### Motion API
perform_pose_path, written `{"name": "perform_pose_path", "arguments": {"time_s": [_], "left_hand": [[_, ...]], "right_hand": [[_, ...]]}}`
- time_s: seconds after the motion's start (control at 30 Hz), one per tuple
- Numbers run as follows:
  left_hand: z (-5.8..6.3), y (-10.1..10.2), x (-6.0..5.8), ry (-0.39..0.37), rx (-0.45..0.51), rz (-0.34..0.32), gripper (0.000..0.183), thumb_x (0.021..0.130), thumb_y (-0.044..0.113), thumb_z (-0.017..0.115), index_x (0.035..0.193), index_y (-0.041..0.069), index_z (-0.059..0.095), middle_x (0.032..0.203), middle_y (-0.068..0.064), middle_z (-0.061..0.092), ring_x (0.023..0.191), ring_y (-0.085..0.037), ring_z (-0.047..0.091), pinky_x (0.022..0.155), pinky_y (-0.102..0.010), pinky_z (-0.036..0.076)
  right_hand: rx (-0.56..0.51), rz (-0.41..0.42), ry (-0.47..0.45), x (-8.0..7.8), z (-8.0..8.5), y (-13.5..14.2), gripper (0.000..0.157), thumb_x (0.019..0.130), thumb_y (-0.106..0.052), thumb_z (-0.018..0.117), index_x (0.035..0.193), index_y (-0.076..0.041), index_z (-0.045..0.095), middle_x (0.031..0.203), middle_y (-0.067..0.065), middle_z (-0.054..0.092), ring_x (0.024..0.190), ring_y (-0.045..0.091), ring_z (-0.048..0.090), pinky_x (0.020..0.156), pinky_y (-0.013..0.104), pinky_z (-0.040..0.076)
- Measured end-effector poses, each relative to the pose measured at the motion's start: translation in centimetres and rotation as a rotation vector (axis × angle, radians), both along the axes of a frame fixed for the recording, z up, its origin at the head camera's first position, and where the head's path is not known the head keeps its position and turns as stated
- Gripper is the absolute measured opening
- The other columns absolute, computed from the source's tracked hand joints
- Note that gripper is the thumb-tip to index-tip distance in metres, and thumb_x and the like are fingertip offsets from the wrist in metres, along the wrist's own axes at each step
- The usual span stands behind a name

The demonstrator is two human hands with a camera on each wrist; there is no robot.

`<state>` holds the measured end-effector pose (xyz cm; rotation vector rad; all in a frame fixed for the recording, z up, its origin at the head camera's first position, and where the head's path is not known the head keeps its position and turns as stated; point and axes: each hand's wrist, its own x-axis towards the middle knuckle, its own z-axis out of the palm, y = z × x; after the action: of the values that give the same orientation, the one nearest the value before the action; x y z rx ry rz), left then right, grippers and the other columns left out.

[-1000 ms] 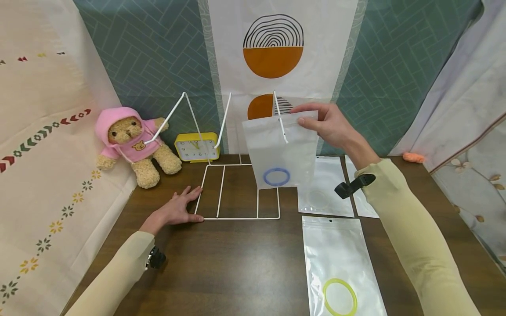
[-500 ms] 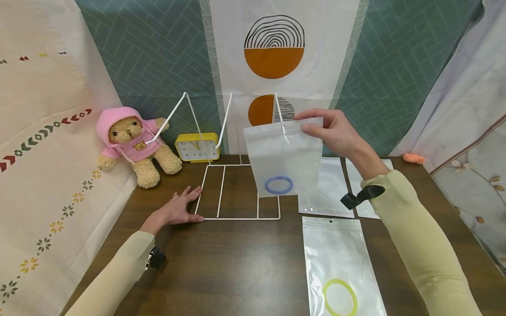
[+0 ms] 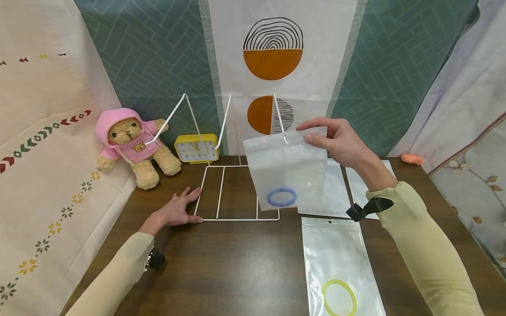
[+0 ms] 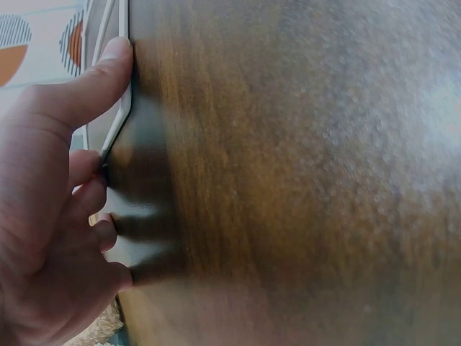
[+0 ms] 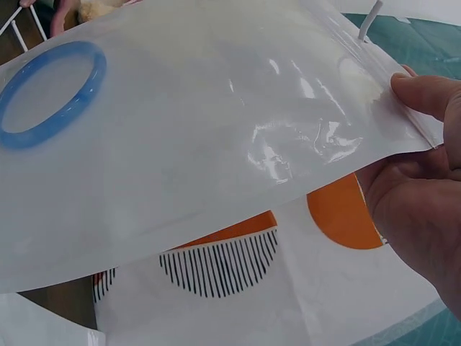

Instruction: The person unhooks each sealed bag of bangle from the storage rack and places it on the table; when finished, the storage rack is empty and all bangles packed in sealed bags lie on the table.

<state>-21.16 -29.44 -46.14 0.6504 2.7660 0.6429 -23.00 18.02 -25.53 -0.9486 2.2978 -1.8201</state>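
My right hand (image 3: 348, 144) pinches the top right corner of a frosted zip bag (image 3: 290, 169) between thumb and fingers. A blue ring (image 3: 281, 197) lies in the bottom of the bag. At the bag's top edge, the tip of the right hook (image 5: 369, 20) pokes out through the front, as the right wrist view shows. That hook belongs to a white wire rack (image 3: 237, 220) with several arms, standing on the table. My left hand (image 3: 179, 208) rests spread on the rack's front left base corner, thumb on the front bar (image 4: 124, 21) and fingers at the side.
Flat on the table (image 3: 237, 272) at the right lie a zip bag (image 3: 332, 245) with a yellow-green ring (image 3: 339, 297) and two more bags behind it. A yellow clock (image 3: 196, 148) and a teddy bear (image 3: 130, 140) in pink sit behind the rack. An orange object (image 3: 412, 159) lies far right.
My right hand and the bag have moved down and slightly right, the bag's top edge sliding along the hook to its tip. My left hand stays in place.
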Motion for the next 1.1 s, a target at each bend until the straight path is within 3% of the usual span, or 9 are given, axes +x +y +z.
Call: {"name": "perform_pose_path", "arguments": {"time_s": [0.2,0.27,0.37,0.43,0.7,0.93,1.1], "left_hand": [[-0.1,-0.1,0.0,0.005,0.0,0.001,0.102,0.079,0.046,0.082,0.154,-0.002,0.032,0.159,-0.022,0.028,0.144,-0.053,0.013,0.106,-0.077,0.009],[-0.1,-0.1,-0.1,0.001,0.001,0.001,0.102,0.079,0.045,0.082,0.154,-0.002,0.032,0.159,-0.022,0.028,0.144,-0.053,0.013,0.106,-0.076,0.009],[-0.1,-0.2,-0.1,-0.008,0.0,0.004,0.102,0.08,0.046,0.082,0.155,-0.002,0.031,0.159,-0.023,0.027,0.145,-0.053,0.012,0.106,-0.076,0.009],[-0.1,-0.2,0.0,-0.013,0.003,0.008,0.102,0.08,0.045,0.082,0.155,-0.001,0.031,0.159,-0.022,0.027,0.145,-0.052,0.012,0.106,-0.076,0.008],[0.0,0.0,0.1,-0.003,0.014,0.001,0.101,0.079,0.044,0.083,0.154,-0.003,0.033,0.159,-0.024,0.028,0.144,-0.054,0.013,0.105,-0.077,0.009],[0.2,0.1,0.1,0.002,0.006,0.001,0.102,0.079,0.044,0.083,0.153,-0.003,0.033,0.158,-0.024,0.028,0.143,-0.055,0.014,0.105,-0.077,0.01],[0.3,0.1,0.0,-0.003,0.007,0.002,0.102,0.079,0.044,0.083,0.154,-0.003,0.032,0.158,-0.024,0.028,0.144,-0.054,0.013,0.106,-0.076,0.009]], "right_hand": [[-0.022,0.042,0.005,0.8,-0.1,0.2,0.025,0.098,-0.004,0.063,0.119,-0.013,0.073,0.055,0.006,0.052,0.048,0.014,0.05,0.048,0.021,0.044],[-0.028,0.049,0.017,1.2,0.0,0.2,0.025,0.097,-0.003,0.063,0.118,-0.013,0.073,0.048,0.004,0.038,0.042,0.014,0.04,0.043,0.023,0.035],[-0.034,0.053,0.018,1.9,0.2,0.1,0.026,0.097,-0.001,0.063,0.118,-0.013,0.074,0.049,0.006,0.035,0.045,0.015,0.043,0.043,0.026,0.034],[-0.015,0.03,0.035,2.3,0.3,0.1,0.027,0.097,-0.001,0.063,0.117,-0.015,0.074,0.049,0.004,0.029,0.042,0.014,0.036,0.041,0.026,0.029],[-0.036,0.023,0.049,3.7,0.4,0.0,0.03,0.095,0.004,0.062,0.115,-0.014,0.075,0.05,0.005,0.026,0.047,0.015,0.041,0.044,0.027,0.032],[-0.071,0.008,0.056,4.9,0.1,0.1,0.034,0.094,0.007,0.062,0.113,-0.017,0.076,0.047,0.004,0.021,0.04,0.014,0.023,0.038,0.028,0.021],[-0.119,0.06,0.033,5.6,-0.5,0.1,0.035,0.094,0.009,0.061,0.115,-0.015,0.075,0.048,0.006,0.025,0.044,0.015,0.03,0.04,0.029,0.025]]}}
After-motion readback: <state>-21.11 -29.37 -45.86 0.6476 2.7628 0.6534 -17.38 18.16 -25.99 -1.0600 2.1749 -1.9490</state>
